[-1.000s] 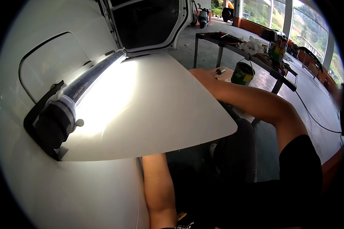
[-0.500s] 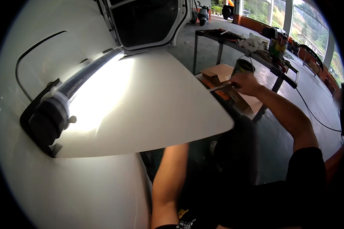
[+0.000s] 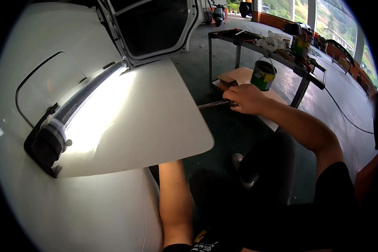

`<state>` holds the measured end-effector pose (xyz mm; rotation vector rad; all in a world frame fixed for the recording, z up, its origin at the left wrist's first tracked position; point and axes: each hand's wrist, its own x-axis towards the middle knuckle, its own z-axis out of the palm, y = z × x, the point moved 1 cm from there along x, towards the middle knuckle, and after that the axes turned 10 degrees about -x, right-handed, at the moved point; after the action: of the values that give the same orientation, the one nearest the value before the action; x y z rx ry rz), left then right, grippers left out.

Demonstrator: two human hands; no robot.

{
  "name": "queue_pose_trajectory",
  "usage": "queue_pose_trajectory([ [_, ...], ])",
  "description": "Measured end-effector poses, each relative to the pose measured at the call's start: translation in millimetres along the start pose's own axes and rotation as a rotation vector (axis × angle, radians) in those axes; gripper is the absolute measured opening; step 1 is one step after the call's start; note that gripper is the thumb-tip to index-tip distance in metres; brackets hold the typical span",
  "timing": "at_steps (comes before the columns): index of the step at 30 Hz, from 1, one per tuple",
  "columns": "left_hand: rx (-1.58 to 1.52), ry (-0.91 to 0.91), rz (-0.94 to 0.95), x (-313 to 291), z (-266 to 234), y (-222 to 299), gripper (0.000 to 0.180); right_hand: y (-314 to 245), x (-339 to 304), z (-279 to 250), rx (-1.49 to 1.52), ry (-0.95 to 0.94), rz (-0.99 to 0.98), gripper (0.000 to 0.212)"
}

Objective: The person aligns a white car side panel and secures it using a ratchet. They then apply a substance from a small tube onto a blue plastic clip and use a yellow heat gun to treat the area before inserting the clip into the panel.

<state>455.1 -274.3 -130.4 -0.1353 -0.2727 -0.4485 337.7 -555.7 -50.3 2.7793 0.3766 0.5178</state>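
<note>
A rod [image 3: 214, 104] runs from my closed right hand [image 3: 248, 99] to the right edge of a white flat panel [image 3: 159, 122], where its far end goes out of sight. The fingers wrap round the rod's near end. My left forearm [image 3: 174, 206] rises from the lower edge and passes under the panel, which hides the left hand and whatever it touches. Along the panel's left side lies a lit tube lamp [image 3: 92, 90] with a black end piece [image 3: 47, 145], casting a bright band across the white surface.
White car bodywork [image 3: 109, 206] fills the left side, with an open car door [image 3: 153, 29] beyond the panel. At the right a metal work table [image 3: 256, 47] holds tools and crumpled material. A can [image 3: 263, 75] hangs from it above cardboard [image 3: 239, 74].
My right hand and the rod have moved left and slightly lower in the view. The panel's right corner has also shifted left, uncovering more floor and my shoe.
</note>
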Motion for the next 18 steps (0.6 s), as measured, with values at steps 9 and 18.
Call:
queue_pose_trajectory([
  [9,0.268,-0.190,0.239,2,0,26,0.037,-8,60,-24,-0.031,-0.002,-0.107,0.034],
  [18,0.231,-0.291,0.218,-5,-6,27,0.039,-7,75,-41,-0.069,-0.101,-0.147,0.033],
])
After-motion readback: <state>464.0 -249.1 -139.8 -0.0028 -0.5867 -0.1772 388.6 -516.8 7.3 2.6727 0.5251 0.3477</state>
